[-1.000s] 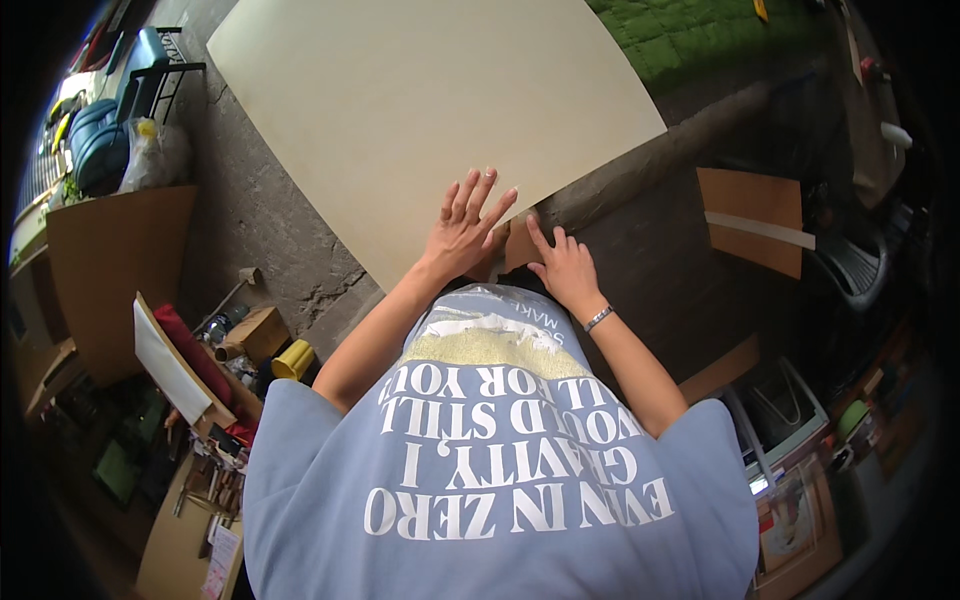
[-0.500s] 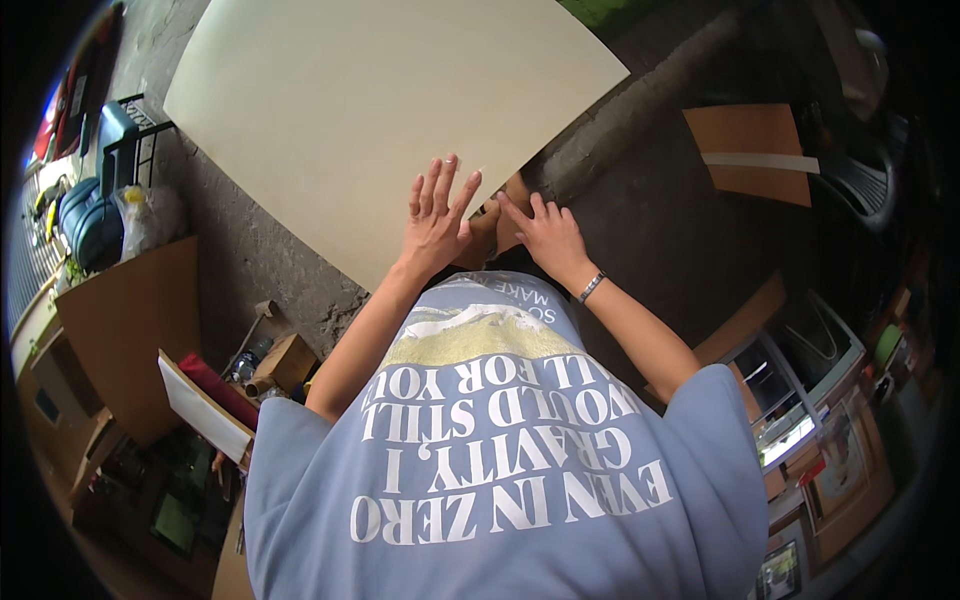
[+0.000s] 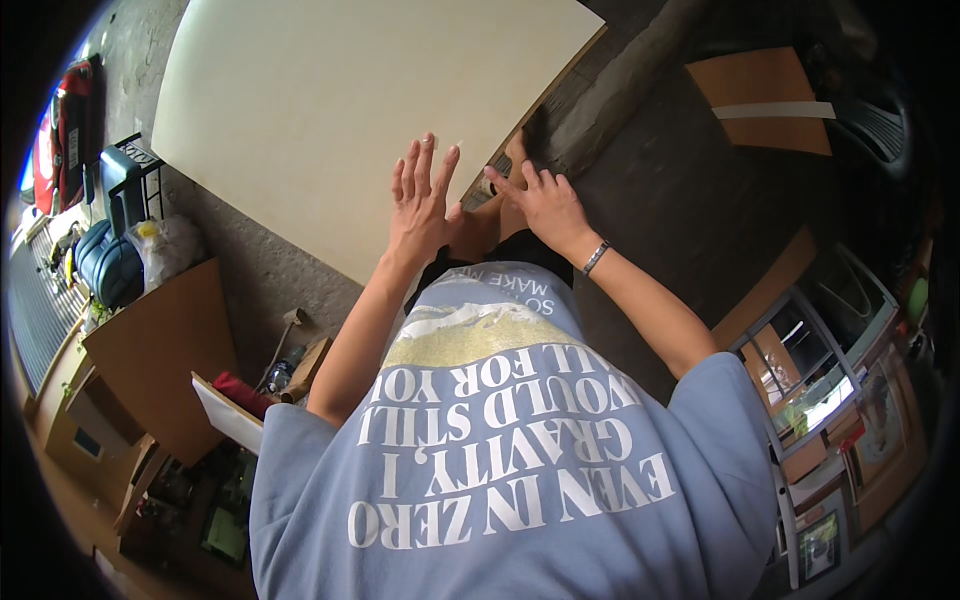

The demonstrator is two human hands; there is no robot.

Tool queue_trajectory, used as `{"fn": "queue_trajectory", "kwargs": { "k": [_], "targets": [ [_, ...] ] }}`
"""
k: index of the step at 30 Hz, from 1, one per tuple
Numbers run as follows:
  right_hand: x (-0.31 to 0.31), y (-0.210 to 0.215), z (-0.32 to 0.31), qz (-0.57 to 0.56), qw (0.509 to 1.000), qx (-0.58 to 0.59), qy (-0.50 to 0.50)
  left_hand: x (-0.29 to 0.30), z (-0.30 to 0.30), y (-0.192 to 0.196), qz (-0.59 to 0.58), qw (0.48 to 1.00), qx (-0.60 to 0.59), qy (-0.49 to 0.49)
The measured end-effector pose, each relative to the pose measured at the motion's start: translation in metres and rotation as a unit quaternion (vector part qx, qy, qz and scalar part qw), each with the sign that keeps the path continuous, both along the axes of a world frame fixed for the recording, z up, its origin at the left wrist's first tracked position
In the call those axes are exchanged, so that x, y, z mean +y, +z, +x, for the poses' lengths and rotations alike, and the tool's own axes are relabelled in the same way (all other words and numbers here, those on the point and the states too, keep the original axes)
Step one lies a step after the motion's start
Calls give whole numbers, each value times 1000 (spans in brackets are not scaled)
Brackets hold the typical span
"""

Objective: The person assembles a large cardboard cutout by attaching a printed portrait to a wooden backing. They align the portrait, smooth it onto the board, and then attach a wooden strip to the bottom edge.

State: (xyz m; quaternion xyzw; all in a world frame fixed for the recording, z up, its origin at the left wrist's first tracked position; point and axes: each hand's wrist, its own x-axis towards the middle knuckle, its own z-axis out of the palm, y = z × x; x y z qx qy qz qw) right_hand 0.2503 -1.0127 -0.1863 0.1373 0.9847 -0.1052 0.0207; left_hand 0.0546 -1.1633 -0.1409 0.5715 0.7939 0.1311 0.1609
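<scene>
A large cream-coloured board [image 3: 310, 120] fills the area ahead of me, one corner pointing toward my body. My left hand [image 3: 420, 210] is over its near part with the fingers stretched and apart; whether the palm presses on the board I cannot tell. My right hand [image 3: 550, 205], with a dark bracelet at the wrist, is beside the board's right edge. Its index fingertip reaches to that edge and the other fingers are spread; the thumb is hidden. Between the hands my bare leg [image 3: 480, 225] and foot [image 3: 515, 150] show next to the edge.
Brown panels [image 3: 165, 355] lean at the left, near a plastic bag [image 3: 165, 250] and a teal container [image 3: 108, 265]. On the right lie a brown sheet with a pale strip [image 3: 770, 110], a dark chair [image 3: 880, 130] and a glazed frame [image 3: 800, 370]. Dark floor [image 3: 650, 200] lies between.
The view has shifted a little, and the board sits higher and further left in it. Both hands appear slightly higher and further left, still by the board's right edge. More of my foot shows.
</scene>
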Motion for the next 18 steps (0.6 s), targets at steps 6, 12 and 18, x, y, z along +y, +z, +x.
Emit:
{"fn": "queue_trajectory", "kwargs": {
  "k": [6,12,18],
  "targets": [
    [1,2,0,-18,1000,25,3,2,-2,-1,-13,1000,-10,-3],
    [5,2,4,-17,1000,-3,-3,22,-11,-3,28,997,-32,66],
    [13,4,-2,-2,1000,10,4,62,-32,-18,19,998,2,66]
  ]
}}
